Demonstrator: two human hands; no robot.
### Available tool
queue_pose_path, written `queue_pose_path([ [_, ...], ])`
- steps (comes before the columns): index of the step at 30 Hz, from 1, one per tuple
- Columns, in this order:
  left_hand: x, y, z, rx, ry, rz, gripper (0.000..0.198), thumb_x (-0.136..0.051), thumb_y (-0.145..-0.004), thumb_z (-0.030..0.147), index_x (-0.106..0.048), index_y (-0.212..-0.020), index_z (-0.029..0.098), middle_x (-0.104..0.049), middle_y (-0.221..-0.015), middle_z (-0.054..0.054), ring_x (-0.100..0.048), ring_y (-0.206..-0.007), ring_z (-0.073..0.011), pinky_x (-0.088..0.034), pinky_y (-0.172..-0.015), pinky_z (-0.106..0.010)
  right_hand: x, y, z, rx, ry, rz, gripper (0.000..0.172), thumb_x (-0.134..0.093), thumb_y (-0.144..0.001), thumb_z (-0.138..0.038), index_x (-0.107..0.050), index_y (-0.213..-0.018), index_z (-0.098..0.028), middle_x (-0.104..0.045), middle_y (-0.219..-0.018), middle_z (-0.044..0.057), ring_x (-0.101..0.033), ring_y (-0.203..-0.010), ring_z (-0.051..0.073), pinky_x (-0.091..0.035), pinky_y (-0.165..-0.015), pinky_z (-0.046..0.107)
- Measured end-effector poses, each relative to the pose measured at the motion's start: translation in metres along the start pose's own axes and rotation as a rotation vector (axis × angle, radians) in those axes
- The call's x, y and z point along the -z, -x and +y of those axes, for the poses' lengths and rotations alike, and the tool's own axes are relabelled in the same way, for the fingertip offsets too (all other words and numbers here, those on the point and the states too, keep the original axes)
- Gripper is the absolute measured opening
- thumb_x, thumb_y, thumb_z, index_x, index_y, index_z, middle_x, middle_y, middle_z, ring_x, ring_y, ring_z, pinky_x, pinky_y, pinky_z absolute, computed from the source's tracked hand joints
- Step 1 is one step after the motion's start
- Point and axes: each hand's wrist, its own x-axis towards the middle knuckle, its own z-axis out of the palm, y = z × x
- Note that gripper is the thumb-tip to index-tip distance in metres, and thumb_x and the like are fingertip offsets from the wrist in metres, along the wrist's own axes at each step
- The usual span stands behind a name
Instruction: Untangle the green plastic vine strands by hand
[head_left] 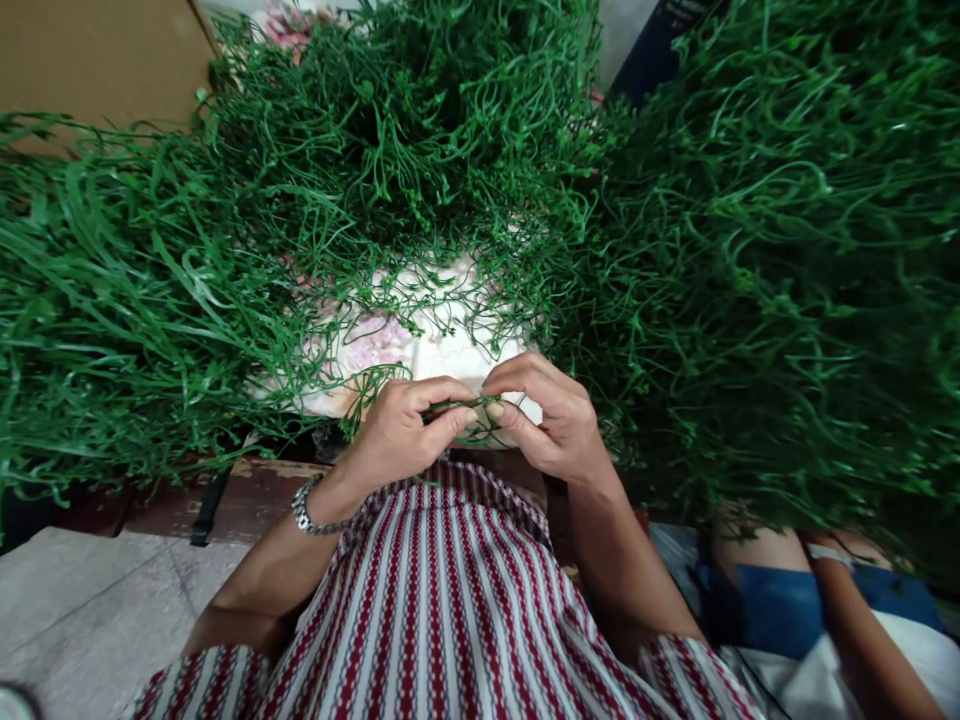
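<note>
My left hand (401, 425) and my right hand (544, 415) meet close in front of my chest, fingertips pinched together on a thin green plastic sprig (469, 408). The sprig's curly stems trail left of my left hand. A metal bracelet (307, 508) circles my left wrist. Just beyond my hands lies a floral-print cloth (420, 340) on the table, ringed by heaps of the same green stems.
Large piles of green artificial grass fill the left (112, 300), the middle back (405, 130) and the right (772, 260). A cardboard box (97, 60) stands at the back left. Another person's arm (862, 610) shows at lower right. Grey floor (82, 610) lies lower left.
</note>
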Motion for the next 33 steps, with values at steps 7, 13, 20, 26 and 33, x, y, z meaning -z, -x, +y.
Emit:
queue_pose_path([
  [7, -0.002, 0.0, -0.002, 0.067, 0.014, -0.088, 0.012, -0.056, -0.076, 0.017, -0.068, -0.075, 0.015, -0.069, -0.069, 0.0, -0.06, -0.06, -0.0096, -0.045, -0.058, -0.019, -0.006, 0.002, -0.003, -0.055, -0.04, -0.024, 0.009, -0.05, -0.085, -0.018, -0.057, -0.09, -0.016, -0.059, -0.081, 0.006, -0.055, -0.078, 0.016, -0.044, -0.072, 0.031],
  [13, -0.004, -0.002, 0.002, -0.017, 0.074, 0.125, 0.008, -0.056, -0.077, 0.014, -0.063, -0.073, 0.016, -0.066, -0.069, 0.001, -0.057, -0.063, -0.0078, -0.045, -0.063, -0.018, -0.015, 0.007, -0.005, -0.121, -0.027, 0.035, 0.017, -0.052, -0.086, -0.026, -0.055, -0.1, -0.018, -0.058, -0.086, 0.004, -0.055, -0.078, 0.014, -0.044, -0.07, 0.027],
  [20, -0.011, 0.001, 0.003, -0.035, 0.011, 0.166, 0.01, -0.052, -0.08, 0.016, -0.058, -0.072, 0.016, -0.057, -0.065, 0.001, -0.052, -0.062, -0.009, -0.042, -0.061, -0.021, -0.021, 0.01, -0.003, -0.05, 0.142, 0.071, 0.017, -0.056, -0.083, -0.028, -0.056, -0.097, -0.017, -0.059, -0.083, 0.006, -0.054, -0.079, 0.017, -0.042, -0.072, 0.032],
  [26, -0.003, 0.0, 0.008, -0.083, -0.25, -0.048, 0.011, -0.044, -0.083, 0.016, -0.055, -0.081, 0.016, -0.058, -0.077, -0.002, -0.055, -0.072, -0.013, -0.042, -0.067, -0.026, -0.014, 0.008, 0.0, 0.022, 0.279, -0.007, 0.01, -0.054, -0.084, -0.021, -0.057, -0.092, -0.015, -0.057, -0.076, 0.006, -0.051, -0.072, 0.017, -0.041, -0.068, 0.032],
  [33, 0.004, 0.002, 0.009, -0.04, -0.299, -0.192, 0.015, -0.046, -0.084, 0.021, -0.06, -0.08, 0.016, -0.064, -0.075, -0.002, -0.059, -0.07, -0.0141, -0.043, -0.065, -0.025, 0.003, 0.007, -0.006, 0.044, 0.408, -0.283, 0.011, -0.047, -0.087, -0.02, -0.054, -0.092, -0.014, -0.056, -0.075, 0.006, -0.05, -0.072, 0.015, -0.039, -0.065, 0.027],
])
